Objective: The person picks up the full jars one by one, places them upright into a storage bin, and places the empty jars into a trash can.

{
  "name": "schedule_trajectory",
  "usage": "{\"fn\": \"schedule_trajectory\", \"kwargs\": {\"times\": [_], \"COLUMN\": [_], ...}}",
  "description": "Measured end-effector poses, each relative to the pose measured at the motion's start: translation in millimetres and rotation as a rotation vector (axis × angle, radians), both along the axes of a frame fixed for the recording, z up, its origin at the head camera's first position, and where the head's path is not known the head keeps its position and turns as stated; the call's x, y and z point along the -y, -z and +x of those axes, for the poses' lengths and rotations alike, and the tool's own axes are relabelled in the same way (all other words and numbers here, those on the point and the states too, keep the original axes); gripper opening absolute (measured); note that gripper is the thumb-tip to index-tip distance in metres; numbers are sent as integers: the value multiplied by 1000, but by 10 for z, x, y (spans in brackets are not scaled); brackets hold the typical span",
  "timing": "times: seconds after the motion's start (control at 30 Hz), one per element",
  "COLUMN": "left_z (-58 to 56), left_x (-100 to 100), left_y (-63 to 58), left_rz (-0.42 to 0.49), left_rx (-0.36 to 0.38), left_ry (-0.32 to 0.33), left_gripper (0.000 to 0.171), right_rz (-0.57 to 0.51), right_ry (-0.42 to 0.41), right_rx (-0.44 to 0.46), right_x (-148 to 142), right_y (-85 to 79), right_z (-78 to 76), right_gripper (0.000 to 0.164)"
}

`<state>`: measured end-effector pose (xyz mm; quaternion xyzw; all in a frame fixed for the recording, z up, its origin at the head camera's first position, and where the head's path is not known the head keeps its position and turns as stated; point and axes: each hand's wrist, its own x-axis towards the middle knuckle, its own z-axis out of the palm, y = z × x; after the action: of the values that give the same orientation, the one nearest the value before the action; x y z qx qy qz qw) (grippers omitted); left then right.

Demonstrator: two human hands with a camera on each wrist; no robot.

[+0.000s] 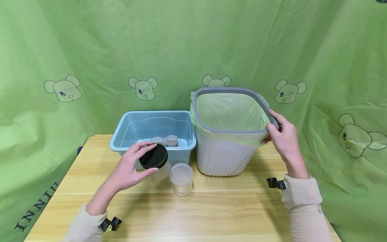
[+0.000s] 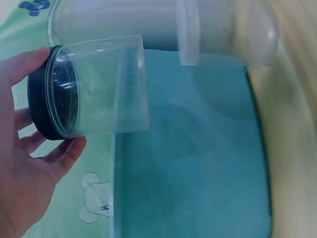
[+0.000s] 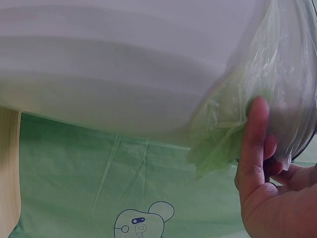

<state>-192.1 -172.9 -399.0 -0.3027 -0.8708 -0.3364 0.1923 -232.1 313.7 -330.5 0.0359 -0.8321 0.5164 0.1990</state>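
My left hand (image 1: 127, 170) holds a clear plastic jar (image 2: 106, 87) by its black screw lid (image 1: 154, 156), thumb and fingers on opposite sides of the lid. In the left wrist view the jar looks see-through, with nothing visible inside. It overlaps the front wall of a light blue basin (image 1: 151, 115) in the head view. On the right, my right hand (image 1: 285, 139) grips the grey rim (image 1: 199, 116) of a white waste bin (image 1: 222, 158). A pale green bin liner (image 1: 231, 109) lines the bin and folds out under that rim; in the right wrist view its loose edge bunches near my fingers (image 3: 256, 129).
A clear container with a frosted lid (image 1: 181, 181) stands on the wooden table (image 1: 208, 215), in front of the basin and bin. Two small clear jars, one of them here (image 1: 171, 140), sit inside the basin. A green curtain (image 1: 181, 40) with bear prints hangs behind.
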Motion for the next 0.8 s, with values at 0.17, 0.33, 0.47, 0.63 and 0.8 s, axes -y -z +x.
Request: {"fn": "schedule_trajectory", "kwargs": {"times": [0.17, 0.33, 0.47, 0.63, 0.8], "left_z": [-36, -99, -145, -215, -304], "left_x": [-34, -94, -167, -269, -372], "left_y": [-150, -289, -421, -625, -848], "left_rz": [24, 51, 80, 109, 142], "left_rx": [-30, -72, -107, -167, -234], "left_ry": [20, 31, 47, 78, 122], "left_gripper": [71, 72, 73, 74, 73], "right_rz": [-4, -10, -9, -4, 0], "right_ry": [1, 1, 4, 4, 5], "right_rx": [-3, -5, -7, -9, -8], "right_x": [-2, -4, -2, 6, 15], "right_y": [2, 0, 1, -1, -8], "right_z": [8, 13, 14, 12, 11], "right_gripper": [61, 61, 61, 61, 61]}}
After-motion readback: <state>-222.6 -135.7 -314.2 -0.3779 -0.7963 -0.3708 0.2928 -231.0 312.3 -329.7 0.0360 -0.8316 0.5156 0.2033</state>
